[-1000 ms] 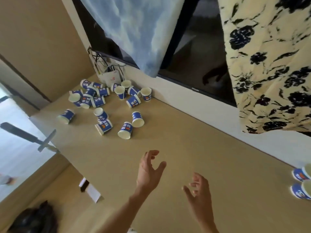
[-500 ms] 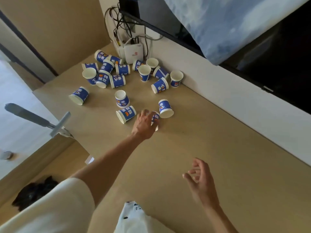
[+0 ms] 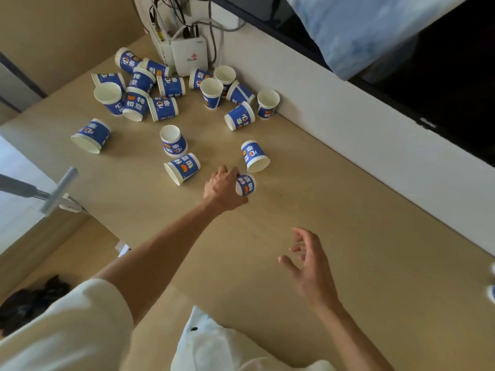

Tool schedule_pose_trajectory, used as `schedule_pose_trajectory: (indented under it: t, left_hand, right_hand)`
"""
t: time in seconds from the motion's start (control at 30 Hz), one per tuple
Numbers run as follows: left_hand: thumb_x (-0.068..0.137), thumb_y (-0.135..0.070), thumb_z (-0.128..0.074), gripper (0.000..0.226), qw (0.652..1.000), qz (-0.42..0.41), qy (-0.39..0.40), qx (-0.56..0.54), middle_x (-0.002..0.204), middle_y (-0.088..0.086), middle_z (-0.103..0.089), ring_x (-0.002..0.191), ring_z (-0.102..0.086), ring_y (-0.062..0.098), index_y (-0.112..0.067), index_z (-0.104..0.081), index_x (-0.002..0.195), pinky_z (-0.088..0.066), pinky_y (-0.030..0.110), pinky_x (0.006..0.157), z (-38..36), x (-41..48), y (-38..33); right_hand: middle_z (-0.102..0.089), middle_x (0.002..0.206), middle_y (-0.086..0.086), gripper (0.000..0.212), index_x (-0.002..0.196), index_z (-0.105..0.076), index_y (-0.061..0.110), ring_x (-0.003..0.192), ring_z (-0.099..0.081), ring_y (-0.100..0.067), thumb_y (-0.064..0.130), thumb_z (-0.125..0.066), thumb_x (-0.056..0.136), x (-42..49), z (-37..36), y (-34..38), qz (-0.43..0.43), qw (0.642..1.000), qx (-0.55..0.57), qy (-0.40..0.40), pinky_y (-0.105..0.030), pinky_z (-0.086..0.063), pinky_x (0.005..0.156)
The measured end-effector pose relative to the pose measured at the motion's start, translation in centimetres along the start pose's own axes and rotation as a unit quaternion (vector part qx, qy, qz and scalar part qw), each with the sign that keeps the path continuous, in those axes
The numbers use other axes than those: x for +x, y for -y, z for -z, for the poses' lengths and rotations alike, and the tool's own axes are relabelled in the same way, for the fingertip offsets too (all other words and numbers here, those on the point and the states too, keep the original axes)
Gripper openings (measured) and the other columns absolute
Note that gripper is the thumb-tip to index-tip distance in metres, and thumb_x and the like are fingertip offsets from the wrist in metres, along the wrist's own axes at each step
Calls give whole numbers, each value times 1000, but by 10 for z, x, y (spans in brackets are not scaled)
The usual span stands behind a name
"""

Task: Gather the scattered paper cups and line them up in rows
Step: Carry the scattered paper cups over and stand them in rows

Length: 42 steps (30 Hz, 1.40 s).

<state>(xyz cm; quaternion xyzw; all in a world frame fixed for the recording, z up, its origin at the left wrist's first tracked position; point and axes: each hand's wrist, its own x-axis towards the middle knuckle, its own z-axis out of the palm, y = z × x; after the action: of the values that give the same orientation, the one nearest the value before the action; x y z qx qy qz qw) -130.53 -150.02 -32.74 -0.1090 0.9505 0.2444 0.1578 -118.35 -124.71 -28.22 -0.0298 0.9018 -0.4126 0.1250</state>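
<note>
The cup (image 3: 246, 185) was in the left hand (image 3: 222, 187), fingers curled round its blue side, out near the middle of the table (image 3: 348, 236); whether it touched the tabletop, I couldn't tell; the left arm reached long and nearly straight from a white sleeve (image 3: 67, 330), back of the hand up; just beyond the knuckles lay two cups on their sides, one left (image 3: 182, 167), one right (image 3: 254, 156); the pile (image 3: 150, 95) sat heaped farther off, by the router (image 3: 189, 56) against the wall (image 3: 348, 108); the right hand (image 3: 308, 266) hovered over the table nearer the body, fingers loosely spread and bent, gripping nothing at all.
</note>
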Motion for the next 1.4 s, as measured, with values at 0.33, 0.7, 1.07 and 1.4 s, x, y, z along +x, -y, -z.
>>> schedule_pose_trajectory:
  t: [0.33, 0.7, 1.07, 1.4]
  left_hand:
    - [62, -50, -87, 86, 975, -181, 126, -16, 107, -5, -57, 98, -57, 21, -25, -43, 132, -45, 32, 76, 38, -46, -55]
    - [77, -37, -82, 73, 955, -275, 97, -57, 123, 1, -62, 111, -57, 18, -19, -49, 139, -47, 34, 97, 58, 19, -63]
    - [74, -21, -80, 73, 910, -275, 38, 307, 136, 1, -55, 130, -42, 28, -27, -49, 139, -39, 45, 99, 13, 119, -22]
    - [52, -30, -95, 71, 955, -249, 37, -158, 103, 15, -63, 93, -60, 36, -2, -65, 110, -51, 42, 81, -53, -7, -96]
  right_hand:
    - [-53, 126, 10, 70, 135, -47, 24, 117, -53, -13, 18, -79, 73, 41, -7, 48, 60, 997, -56, 5, -34, -42, 102]
    - [-65, 106, 16, 57, 118, -54, 29, 90, -60, 5, 17, -85, 72, 29, 1, 2, -77, 985, 116, -98, -4, -43, 68]
    - [-65, 105, 16, 56, 118, -56, 26, 90, -61, 6, 10, -86, 73, -27, 10, -55, -163, 964, 155, -145, -4, -45, 71]
    - [-66, 104, 16, 60, 116, -55, 31, 83, -65, -8, 23, -86, 66, -85, 46, -93, -220, 912, 239, -249, -17, -51, 70]
